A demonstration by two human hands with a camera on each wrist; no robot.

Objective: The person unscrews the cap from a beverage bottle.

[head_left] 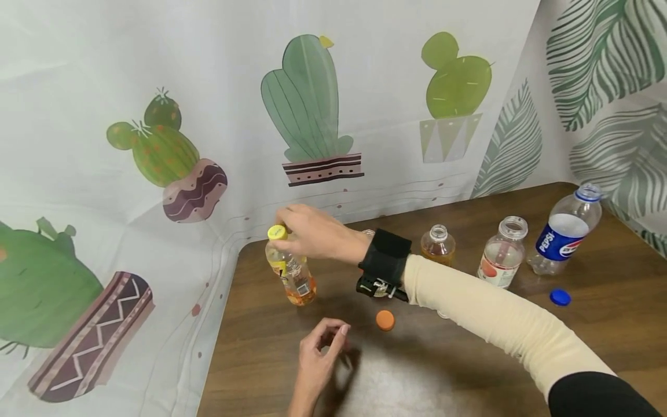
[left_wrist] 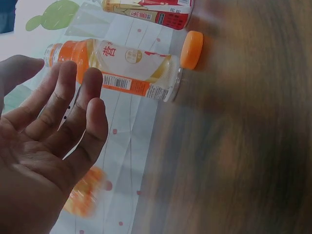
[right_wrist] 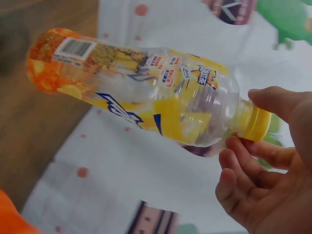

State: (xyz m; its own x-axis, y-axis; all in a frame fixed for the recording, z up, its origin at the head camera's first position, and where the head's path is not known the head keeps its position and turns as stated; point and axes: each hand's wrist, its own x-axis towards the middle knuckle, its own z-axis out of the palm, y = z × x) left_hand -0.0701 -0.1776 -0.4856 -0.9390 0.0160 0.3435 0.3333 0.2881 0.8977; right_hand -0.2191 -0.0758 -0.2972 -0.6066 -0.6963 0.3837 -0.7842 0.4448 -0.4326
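Near the back left of the table, my right hand (head_left: 315, 231) pinches a plastic bottle (head_left: 293, 275) at its yellow cap (head_left: 278, 232). This clear bottle leans slightly and has a yellow label and orange near its base; in the right wrist view, thumb and fingers are at the cap (right_wrist: 257, 124). My left hand (head_left: 320, 353) hovers in front of the bottle, fingers loosely bent and holding nothing. In the left wrist view, an orange-and-white labelled bottle (left_wrist: 131, 63) stands beyond the fingers, with an orange cap (left_wrist: 191, 50) close to its base.
To the right stand an open bottle with amber contents (head_left: 439, 246), an open wide-mouthed bottle (head_left: 502, 258) and an uncapped Pepsi bottle (head_left: 565, 231). A blue cap (head_left: 560, 297) lies before them. My right forearm (head_left: 484, 313) partly hides this row. A cactus-print cloth (head_left: 234, 116) hangs behind.
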